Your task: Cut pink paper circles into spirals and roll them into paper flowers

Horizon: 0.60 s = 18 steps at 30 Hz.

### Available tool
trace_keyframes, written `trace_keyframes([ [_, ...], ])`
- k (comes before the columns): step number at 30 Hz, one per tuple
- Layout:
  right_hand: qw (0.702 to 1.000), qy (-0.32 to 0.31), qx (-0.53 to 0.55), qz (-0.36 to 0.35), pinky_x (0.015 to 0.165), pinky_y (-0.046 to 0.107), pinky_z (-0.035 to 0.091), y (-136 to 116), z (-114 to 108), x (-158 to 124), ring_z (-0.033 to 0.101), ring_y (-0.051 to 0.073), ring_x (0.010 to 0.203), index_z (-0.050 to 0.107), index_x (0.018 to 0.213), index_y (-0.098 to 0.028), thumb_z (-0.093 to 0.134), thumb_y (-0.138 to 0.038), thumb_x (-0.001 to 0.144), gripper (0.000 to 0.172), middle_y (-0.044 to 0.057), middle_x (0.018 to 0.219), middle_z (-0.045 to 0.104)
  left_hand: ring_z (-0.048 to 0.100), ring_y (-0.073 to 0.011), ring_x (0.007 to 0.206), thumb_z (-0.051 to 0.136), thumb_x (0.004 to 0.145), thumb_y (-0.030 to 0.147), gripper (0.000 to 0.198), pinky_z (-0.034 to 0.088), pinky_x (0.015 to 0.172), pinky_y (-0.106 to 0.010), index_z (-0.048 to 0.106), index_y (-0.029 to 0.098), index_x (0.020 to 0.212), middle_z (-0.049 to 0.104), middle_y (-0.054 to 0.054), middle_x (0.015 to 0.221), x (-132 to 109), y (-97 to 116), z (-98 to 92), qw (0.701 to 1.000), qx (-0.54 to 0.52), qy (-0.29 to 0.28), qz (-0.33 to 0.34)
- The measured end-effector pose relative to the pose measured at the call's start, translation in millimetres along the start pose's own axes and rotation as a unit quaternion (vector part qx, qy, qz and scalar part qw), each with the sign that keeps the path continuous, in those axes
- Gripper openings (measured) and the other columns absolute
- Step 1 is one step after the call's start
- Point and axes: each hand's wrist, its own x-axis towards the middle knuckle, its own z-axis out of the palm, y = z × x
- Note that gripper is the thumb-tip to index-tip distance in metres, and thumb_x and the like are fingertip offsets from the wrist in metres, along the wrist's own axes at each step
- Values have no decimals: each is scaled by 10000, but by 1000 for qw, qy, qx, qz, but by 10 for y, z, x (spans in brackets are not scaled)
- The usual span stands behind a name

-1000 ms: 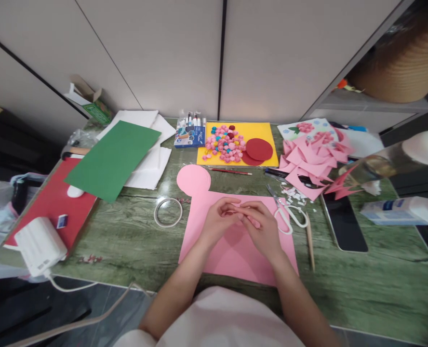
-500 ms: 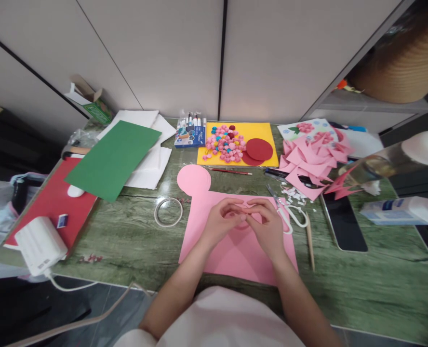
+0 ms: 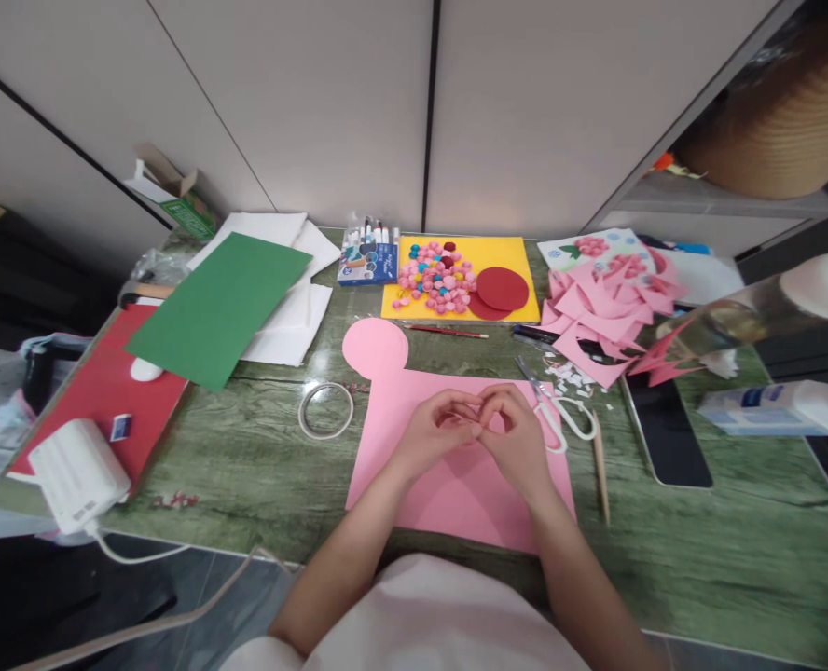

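My left hand [image 3: 436,431] and my right hand [image 3: 517,440] meet above a pink paper sheet [image 3: 448,513], fingertips pinched together. Between them is a small pink paper piece, mostly covered by the fingers; its exact shape cannot be made out. A pink paper circle [image 3: 375,349] overlaps the sheet's upper left corner. White-handled scissors [image 3: 552,431] lie beside my right hand, partly on the sheet. To the left of the sheet rests a roll of tape [image 3: 303,412].
Paper pompoms [image 3: 436,277] and red circles [image 3: 503,287] lie on yellow paper [image 3: 512,250]. Pink paper scraps [image 3: 596,303], a phone [image 3: 668,433] and bottles [image 3: 770,408] stand or lie to the right. Green paper [image 3: 222,308] and a white power adapter [image 3: 78,473] are at left.
The fingers of my right hand have curled in more, and its thumb and index finger now form a tighter loop. Both hands stay over the pink sheet.
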Motion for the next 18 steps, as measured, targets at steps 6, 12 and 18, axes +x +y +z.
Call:
trace_keyframes([
  [6, 996, 18, -81, -27, 750, 319, 420, -49, 16, -4, 538, 170, 811, 508, 570, -203, 584, -45, 604, 179, 1, 814, 537, 552, -109, 713, 715, 619, 200, 325, 449, 614, -218, 619, 144, 924, 595, -25, 768, 2, 24, 2, 1000, -20, 7, -16],
  [12, 992, 30, -113, -51, 765, 338, 442, -34, 33, -20, 552, 181, 834, 528, 591, -210, 604, -94, 636, 146, 11, 837, 546, 557, -105, 701, 704, 620, 174, 310, 448, 601, -206, 614, 144, 915, 600, -23, 758, 0, 25, 21, 999, -24, 21, -24],
  [18, 988, 16, -127, -83, 756, 358, 478, -43, 14, -26, 556, 193, 866, 626, 762, -241, 599, -178, 737, 73, 34, 880, 550, 588, -102, 667, 707, 630, 189, 311, 429, 644, -219, 597, 151, 918, 623, -3, 706, 23, 22, -25, 996, -74, 53, -13],
])
